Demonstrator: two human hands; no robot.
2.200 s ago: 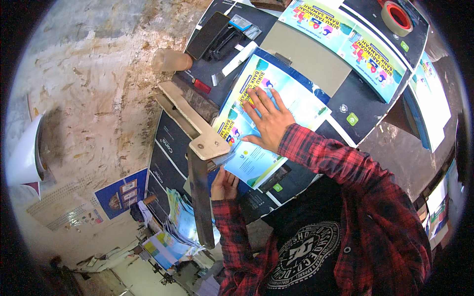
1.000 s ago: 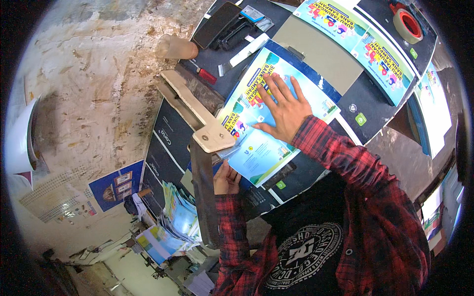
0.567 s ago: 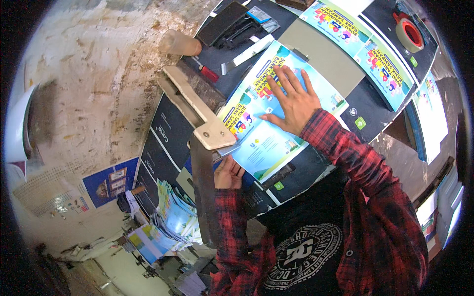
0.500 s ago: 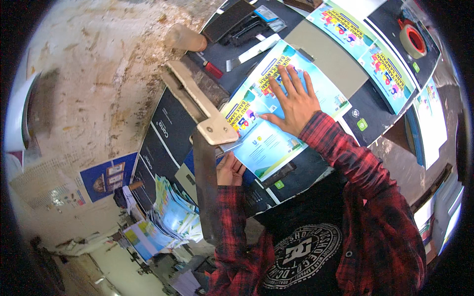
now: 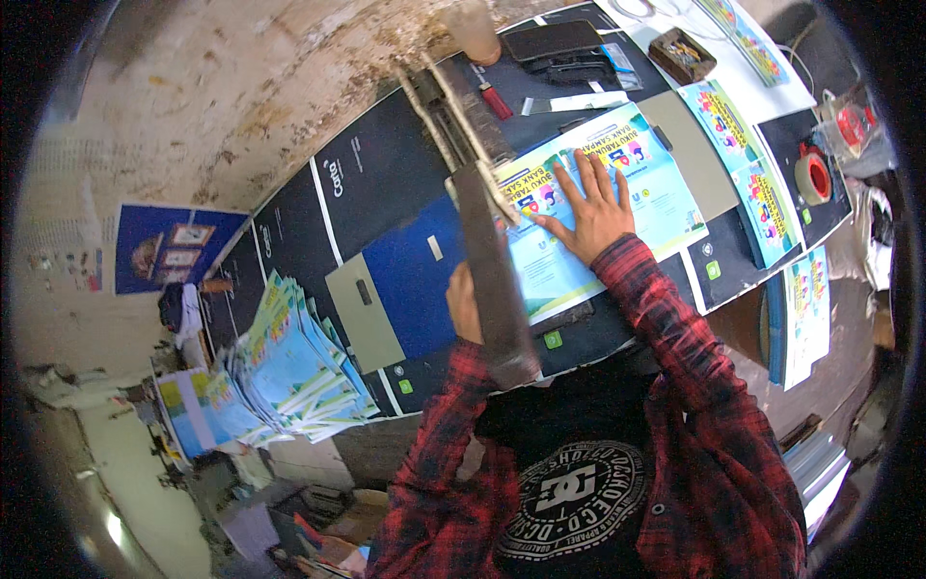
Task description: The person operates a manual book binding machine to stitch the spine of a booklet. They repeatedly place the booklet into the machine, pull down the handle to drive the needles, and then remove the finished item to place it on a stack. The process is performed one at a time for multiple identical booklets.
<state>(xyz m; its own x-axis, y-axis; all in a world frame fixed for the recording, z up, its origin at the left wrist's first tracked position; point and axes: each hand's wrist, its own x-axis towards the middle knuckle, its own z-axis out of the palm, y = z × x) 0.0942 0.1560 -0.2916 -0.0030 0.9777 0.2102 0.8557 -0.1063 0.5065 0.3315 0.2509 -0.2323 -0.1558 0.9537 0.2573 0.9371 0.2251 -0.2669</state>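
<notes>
My right hand point(image 5: 600, 224) lies flat, fingers spread, on printed light-blue sheets point(image 5: 666, 207) with yellow lettering and cartoon figures. The sheets' left edge runs under a long-armed lever tool with a cream frame point(image 5: 439, 106) and a thick brown bar point(image 5: 497, 280). Its exact kind I cannot make out. Beside the bar's left side is my left hand point(image 5: 464, 307); its fingers are partly hidden, so its grip is unclear. A blue panel point(image 5: 410, 280) with a khaki end lies left of it, and a khaki board point(image 5: 690, 154) lies right of the sheets.
A fanned heap of printed sheets point(image 5: 280, 367) lies at the left. Stacked printed sheets point(image 5: 767, 207) and a red-cored tape roll point(image 5: 813, 179) sit at the right. Toward the back are a red-handled screwdriver point(image 5: 494, 99), a flat blade point(image 5: 574, 103), and a small tray point(image 5: 682, 55).
The view has shifted, showing more of the table's left side. My left hand has gone from the bar's right to its left, and the bar is raised. My right hand stays on the sheets.
</notes>
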